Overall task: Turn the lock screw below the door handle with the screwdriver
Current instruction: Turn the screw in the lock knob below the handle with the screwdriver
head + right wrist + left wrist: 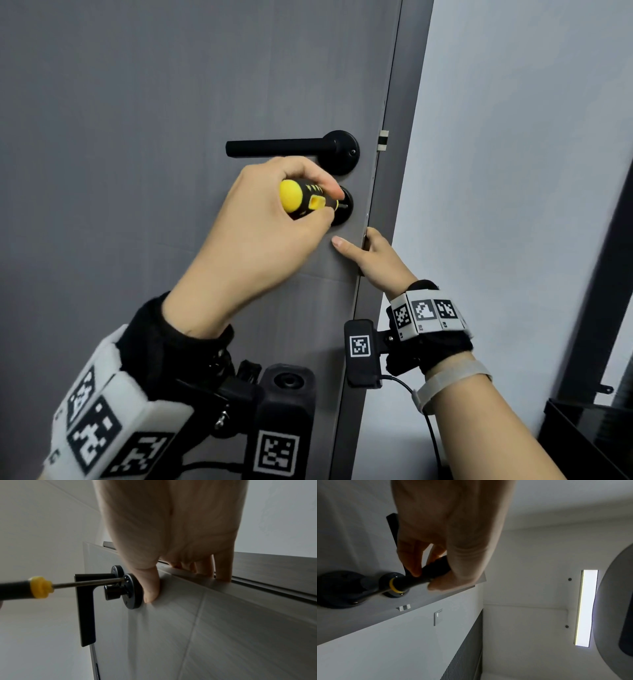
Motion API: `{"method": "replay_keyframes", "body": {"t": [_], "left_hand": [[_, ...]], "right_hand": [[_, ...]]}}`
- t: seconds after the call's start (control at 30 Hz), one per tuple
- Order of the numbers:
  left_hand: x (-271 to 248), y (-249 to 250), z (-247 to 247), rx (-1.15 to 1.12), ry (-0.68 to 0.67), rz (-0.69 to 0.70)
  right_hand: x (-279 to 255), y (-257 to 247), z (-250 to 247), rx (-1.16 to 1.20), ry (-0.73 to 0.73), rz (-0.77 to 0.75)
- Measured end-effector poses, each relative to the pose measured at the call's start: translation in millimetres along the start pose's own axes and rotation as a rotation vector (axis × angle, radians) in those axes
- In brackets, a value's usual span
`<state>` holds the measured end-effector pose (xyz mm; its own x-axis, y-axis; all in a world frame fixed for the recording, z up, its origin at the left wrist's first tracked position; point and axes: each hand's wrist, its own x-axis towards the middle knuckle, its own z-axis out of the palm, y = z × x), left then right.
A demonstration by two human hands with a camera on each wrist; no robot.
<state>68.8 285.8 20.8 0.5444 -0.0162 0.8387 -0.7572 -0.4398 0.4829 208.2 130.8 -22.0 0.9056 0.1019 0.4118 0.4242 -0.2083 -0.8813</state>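
My left hand (325, 205) grips a yellow-and-black screwdriver (301, 198) by its handle. Its metal shaft (89, 583) runs to the round black lock plate (133, 592) below the black lever door handle (291, 148), and the tip sits on a screw (126, 579) at the plate's upper rim. My right hand (356, 248) holds the grey door (171, 137) just below the plate: the thumb (152, 588) presses the door face and the fingers curl round the door's edge. In the left wrist view my left hand (424, 579) pinches the screwdriver (419, 577) near its yellow collar.
The door stands ajar, its free edge (380, 205) to the right of the lock. A pale wall (513, 171) lies beyond it, with a dark frame and black shelf (589, 428) at lower right. A wall switch (438, 616) and a ceiling light (585, 607) show in the left wrist view.
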Motion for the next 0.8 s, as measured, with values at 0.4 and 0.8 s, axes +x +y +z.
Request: {"method": "replay_keyframes", "body": {"t": [0.4, 0.8], "left_hand": [[3, 4, 13, -0.207, 0.113, -0.03], [0, 7, 8, -0.037, 0.045, -0.092]], "right_hand": [[1, 0, 0, -0.036, 0.005, 0.011], [2, -1, -1, -0.028, 0.005, 0.005]]}}
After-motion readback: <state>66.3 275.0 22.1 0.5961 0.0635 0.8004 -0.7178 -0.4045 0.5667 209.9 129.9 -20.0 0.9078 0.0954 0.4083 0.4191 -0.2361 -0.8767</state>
